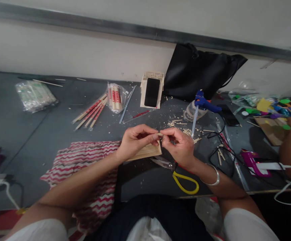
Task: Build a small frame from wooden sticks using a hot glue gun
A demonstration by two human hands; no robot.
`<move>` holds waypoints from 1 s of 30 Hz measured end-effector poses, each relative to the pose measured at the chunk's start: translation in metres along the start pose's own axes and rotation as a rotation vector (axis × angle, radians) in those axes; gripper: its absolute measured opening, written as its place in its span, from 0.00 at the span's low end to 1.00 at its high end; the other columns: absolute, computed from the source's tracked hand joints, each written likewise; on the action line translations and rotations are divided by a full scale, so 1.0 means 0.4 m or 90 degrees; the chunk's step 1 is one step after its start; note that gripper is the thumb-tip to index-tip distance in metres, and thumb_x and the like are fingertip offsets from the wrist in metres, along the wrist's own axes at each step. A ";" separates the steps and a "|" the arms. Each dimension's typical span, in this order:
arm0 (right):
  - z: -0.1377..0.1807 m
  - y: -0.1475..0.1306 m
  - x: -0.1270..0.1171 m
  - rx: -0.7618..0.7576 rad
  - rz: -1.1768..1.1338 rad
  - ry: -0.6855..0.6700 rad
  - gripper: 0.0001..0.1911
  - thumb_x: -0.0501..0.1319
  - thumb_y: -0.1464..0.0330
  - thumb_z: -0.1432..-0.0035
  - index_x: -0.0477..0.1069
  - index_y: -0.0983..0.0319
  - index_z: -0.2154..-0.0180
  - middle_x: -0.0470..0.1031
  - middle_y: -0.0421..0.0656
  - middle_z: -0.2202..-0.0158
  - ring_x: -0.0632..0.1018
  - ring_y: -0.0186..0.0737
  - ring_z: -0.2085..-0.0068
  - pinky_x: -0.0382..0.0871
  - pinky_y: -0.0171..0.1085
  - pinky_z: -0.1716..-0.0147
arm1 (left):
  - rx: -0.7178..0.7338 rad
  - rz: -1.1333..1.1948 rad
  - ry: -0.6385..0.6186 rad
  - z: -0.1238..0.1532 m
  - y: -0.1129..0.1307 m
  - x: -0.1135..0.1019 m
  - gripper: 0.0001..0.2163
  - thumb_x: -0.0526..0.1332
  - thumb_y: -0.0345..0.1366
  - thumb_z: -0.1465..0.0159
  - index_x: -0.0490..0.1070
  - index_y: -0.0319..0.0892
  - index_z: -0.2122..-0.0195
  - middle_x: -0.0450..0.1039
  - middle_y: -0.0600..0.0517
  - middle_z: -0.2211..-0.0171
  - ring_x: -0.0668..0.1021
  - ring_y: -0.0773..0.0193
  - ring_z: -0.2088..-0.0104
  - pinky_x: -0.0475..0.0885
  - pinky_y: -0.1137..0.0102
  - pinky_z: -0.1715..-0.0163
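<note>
Fingertips pinched, my left hand [137,140] and my right hand [178,143] meet over the table and hold a short piece of wooden stick [160,134] between them. Most of that piece is covered by the fingers. Just below my left hand lies a panel of wooden sticks laid side by side [147,152], partly hidden by the hand. Scissors with yellow handles [185,184] rest under my right hand, blades pointing left toward the panel. Cut stick bits [185,129] are scattered beyond my right hand.
A blue glue gun [206,103] rests on a clear container [192,112], its cable trailing right. A phone [152,92] leans on a small wooden stand. Wrapped chopsticks [92,112] lie left. A striped cloth [85,160] spreads under my left arm. A black bag [198,70] stands behind.
</note>
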State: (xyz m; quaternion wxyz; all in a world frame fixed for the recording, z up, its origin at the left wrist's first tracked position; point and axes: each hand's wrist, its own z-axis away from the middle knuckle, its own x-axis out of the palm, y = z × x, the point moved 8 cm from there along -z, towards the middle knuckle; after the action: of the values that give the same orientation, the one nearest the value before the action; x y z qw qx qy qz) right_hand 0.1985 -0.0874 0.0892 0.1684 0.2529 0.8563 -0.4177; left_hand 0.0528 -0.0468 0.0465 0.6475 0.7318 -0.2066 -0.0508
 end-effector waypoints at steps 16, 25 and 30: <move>-0.010 0.027 0.009 0.089 -0.091 -0.038 0.03 0.65 0.70 0.39 0.77 0.58 0.62 0.83 0.38 0.69 0.82 0.33 0.71 0.77 0.29 0.73 | -0.016 0.051 0.018 -0.011 -0.012 -0.010 0.16 0.78 0.45 0.46 0.80 0.39 0.66 0.82 0.52 0.74 0.84 0.64 0.73 0.82 0.70 0.68; -0.008 0.033 0.008 0.088 -0.054 -0.014 0.03 0.63 0.69 0.40 0.76 0.56 0.64 0.82 0.37 0.70 0.78 0.32 0.75 0.76 0.31 0.74 | 0.032 0.001 0.073 -0.020 0.017 -0.036 0.17 0.76 0.47 0.44 0.73 0.41 0.69 0.79 0.54 0.75 0.81 0.67 0.76 0.79 0.73 0.70; -0.006 0.028 0.002 0.076 -0.047 0.000 0.03 0.63 0.69 0.40 0.75 0.57 0.64 0.81 0.37 0.70 0.77 0.31 0.75 0.76 0.32 0.75 | 0.027 -0.073 0.109 -0.027 0.016 -0.061 0.17 0.72 0.50 0.39 0.74 0.40 0.70 0.81 0.51 0.75 0.81 0.66 0.78 0.78 0.72 0.73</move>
State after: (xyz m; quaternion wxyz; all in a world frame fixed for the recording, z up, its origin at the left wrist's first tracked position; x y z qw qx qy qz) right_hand 0.2040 -0.0792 0.0832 0.1372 0.2307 0.8387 -0.4739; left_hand 0.0328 -0.0283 0.0497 0.6433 0.7574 -0.1093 -0.0212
